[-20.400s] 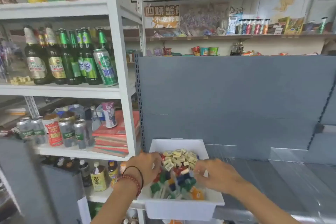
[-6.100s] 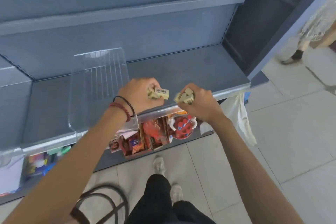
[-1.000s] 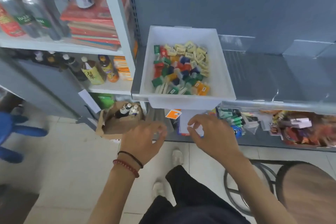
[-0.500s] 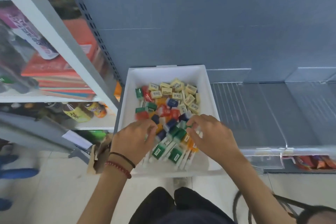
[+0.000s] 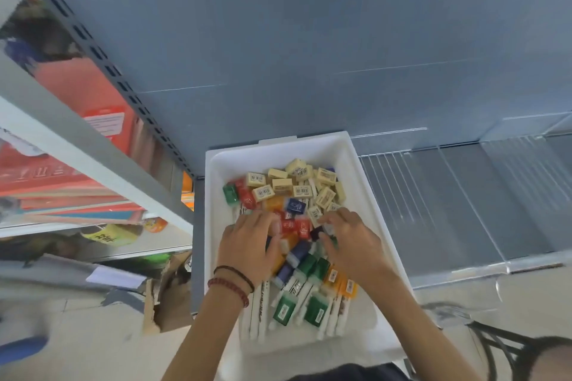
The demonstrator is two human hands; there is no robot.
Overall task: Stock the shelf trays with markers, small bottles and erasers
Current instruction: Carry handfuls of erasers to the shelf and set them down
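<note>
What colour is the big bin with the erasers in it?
The bin is white; the head view shows it.

1. Bin [image 5: 356, 176] sits at frame centre on the shelf [image 5: 464, 269]; erasers [image 5: 280, 185] in its upper part, markers [image 5: 297, 303] in its lower part.
2. Left hand [image 5: 250, 244] and right hand [image 5: 353, 244] lie side by side on the pile, mid-bin.
3. Clear trays [image 5: 458, 201] right of the bin, same shelf.
4. Books [image 5: 55, 185] on the rack at left; cardboard box [image 5: 171, 300] lower left, just beside the bin.

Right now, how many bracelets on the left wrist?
2. A thin black cord sits nearer the left hand; a red bead bracelet lies just behind it, toward the forearm. The wrist's underside is hidden, so more could be there.
</note>
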